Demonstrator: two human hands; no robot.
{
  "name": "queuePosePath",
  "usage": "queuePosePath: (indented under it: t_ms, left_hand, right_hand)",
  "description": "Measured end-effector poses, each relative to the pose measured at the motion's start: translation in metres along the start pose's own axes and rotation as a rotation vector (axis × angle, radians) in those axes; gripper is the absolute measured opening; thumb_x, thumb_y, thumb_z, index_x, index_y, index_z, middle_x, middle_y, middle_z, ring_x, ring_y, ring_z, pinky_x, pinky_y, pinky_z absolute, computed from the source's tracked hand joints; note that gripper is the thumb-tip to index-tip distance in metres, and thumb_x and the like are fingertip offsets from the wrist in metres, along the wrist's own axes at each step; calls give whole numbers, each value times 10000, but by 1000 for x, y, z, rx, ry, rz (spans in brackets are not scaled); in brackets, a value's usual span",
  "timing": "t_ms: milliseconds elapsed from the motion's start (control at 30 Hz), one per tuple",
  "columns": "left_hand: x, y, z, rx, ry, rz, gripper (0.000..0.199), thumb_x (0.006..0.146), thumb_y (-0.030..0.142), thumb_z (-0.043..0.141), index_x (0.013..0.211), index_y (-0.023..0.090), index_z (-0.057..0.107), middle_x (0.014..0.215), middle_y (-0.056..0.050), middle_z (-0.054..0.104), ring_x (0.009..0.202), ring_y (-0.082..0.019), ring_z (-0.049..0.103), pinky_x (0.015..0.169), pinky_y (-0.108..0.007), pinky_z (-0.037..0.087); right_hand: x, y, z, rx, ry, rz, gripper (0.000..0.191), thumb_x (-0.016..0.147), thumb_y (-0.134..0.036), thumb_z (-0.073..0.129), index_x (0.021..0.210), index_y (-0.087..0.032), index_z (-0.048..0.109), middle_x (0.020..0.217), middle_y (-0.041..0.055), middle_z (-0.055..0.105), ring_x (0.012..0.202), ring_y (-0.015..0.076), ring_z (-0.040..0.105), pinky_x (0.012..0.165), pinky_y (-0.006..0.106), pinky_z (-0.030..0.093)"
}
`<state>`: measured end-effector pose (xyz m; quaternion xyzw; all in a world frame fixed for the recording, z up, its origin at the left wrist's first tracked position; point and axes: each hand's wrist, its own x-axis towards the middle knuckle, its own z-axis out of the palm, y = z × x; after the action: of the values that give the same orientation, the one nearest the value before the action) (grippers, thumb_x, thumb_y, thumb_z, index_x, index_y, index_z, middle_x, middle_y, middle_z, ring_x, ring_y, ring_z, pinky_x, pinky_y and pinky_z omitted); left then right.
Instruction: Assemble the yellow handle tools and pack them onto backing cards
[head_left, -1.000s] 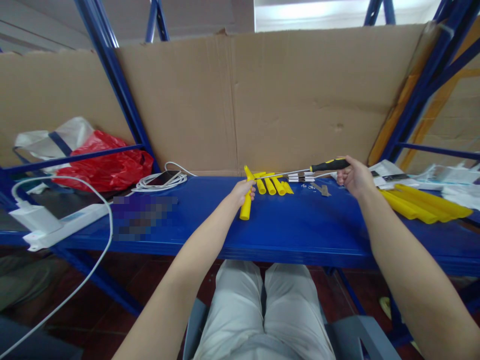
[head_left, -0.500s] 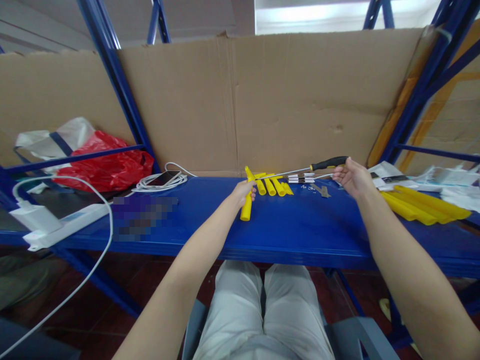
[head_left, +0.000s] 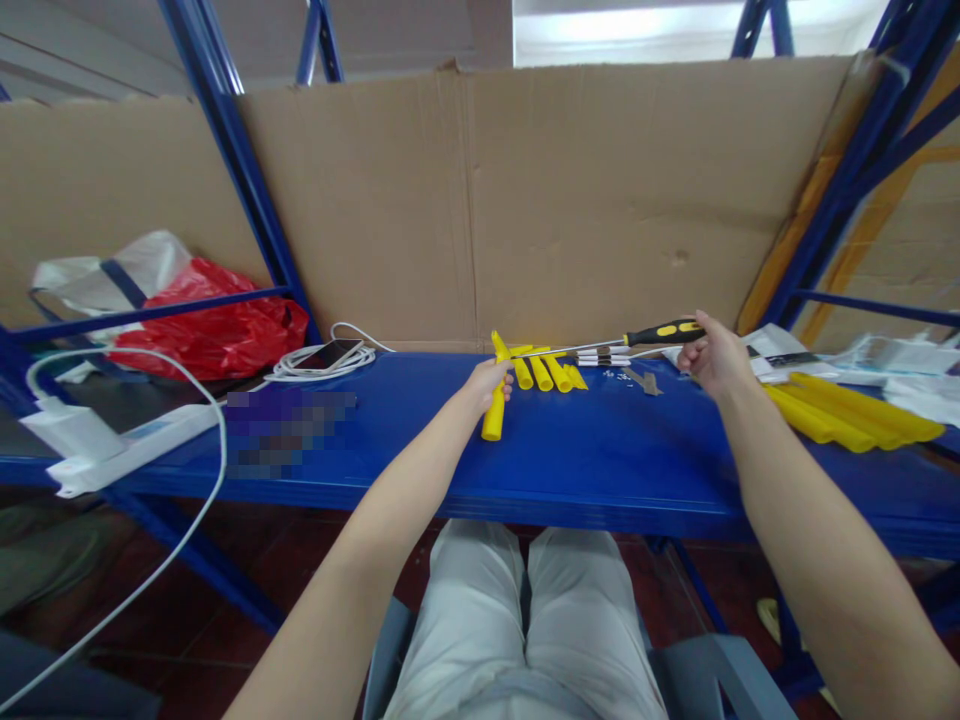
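Observation:
My left hand point(head_left: 490, 382) is closed around a yellow plastic handle point(head_left: 493, 420), whose lower end points toward me. A long screwdriver point(head_left: 660, 332) with a black and yellow grip lies almost level, its shaft tip meeting the upper part of that yellow piece. The end of the screwdriver's grip is pinched in the fingertips of my right hand point(head_left: 712, 358). Just behind and right of my left hand, several more yellow pieces point(head_left: 541, 372) lie in a row. Small screws point(head_left: 619, 376) and metal blades point(head_left: 646, 382) rest under the screwdriver.
Small white packs point(head_left: 602, 356) lie at the back. Long yellow parts point(head_left: 847, 410) and plastic bags point(head_left: 919, 375) occupy the right. To the left are a phone point(head_left: 330, 354), coiled white cable point(head_left: 289, 372), power strip point(head_left: 135, 450) and red bag point(head_left: 214, 320). Cardboard point(head_left: 570, 200) stands behind.
The screwdriver's grip has rotated in my right hand, so its yellow patches now face me. My right hand has shifted slightly right; my left hand has stayed nearly still.

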<state>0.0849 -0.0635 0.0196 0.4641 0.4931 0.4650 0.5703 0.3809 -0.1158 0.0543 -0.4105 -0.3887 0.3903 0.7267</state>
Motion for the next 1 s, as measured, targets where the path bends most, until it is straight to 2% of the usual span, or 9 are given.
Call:
queuePosePath:
  t_ms: [100,233,333,567,833,933,1000]
  left_hand:
    - [0,0,-1,-6,13,3,86,877,119,476,850,199,455,456,100,366,302,-43,323,374,-154,233]
    - [1,0,-1,-8,17,4,85,877,115,467,859,197,460,452,97,368,301,-44,321,370,-156,234]
    - [1,0,-2,-7,21,5,83,872,116,473,899,194,478,455,98,370,301,-44,319,373,-155,238]
    - [-1,2,-1,-12,27,0,87,880,110,448,903,189,476,449,99,363,301,-49,317,371,-161,241]
    - [0,1,-2,-27,39,-4,80,863,116,493,885,192,484,463,100,373,304,-39,321,377,-153,248]
    - [0,1,-2,-16,40,0,103,857,106,474,914,190,493,463,94,378,308,-46,331,376,-157,255]
    - [1,1,-2,-12,43,2,112,857,106,467,927,189,494,461,93,378,309,-47,332,374,-155,252]
  right_hand:
    - [-6,-5,3,-54,23,28,255,956,-316,426,877,-166,616,386,-9,486,311,114,459,345,194,377]
    - [-10,-11,9,-1,44,116,355,992,-290,326,763,-160,563,461,28,566,392,118,554,408,187,441]
    - [-10,-11,10,23,37,122,366,996,-236,292,720,-162,520,510,35,594,439,110,577,449,184,468]
    - [-7,-5,7,-23,-6,25,317,967,-261,395,673,-183,487,470,-3,512,358,100,458,356,191,377]
    - [-5,-4,8,3,17,60,300,936,-201,397,641,-206,450,391,-28,427,323,95,382,331,199,327]
    - [-4,-3,6,-34,19,28,246,914,-255,462,688,-187,533,349,-45,365,293,94,347,308,198,300]
    - [-5,-3,5,-59,10,15,232,917,-286,472,769,-162,600,345,-40,378,282,96,358,302,194,299]
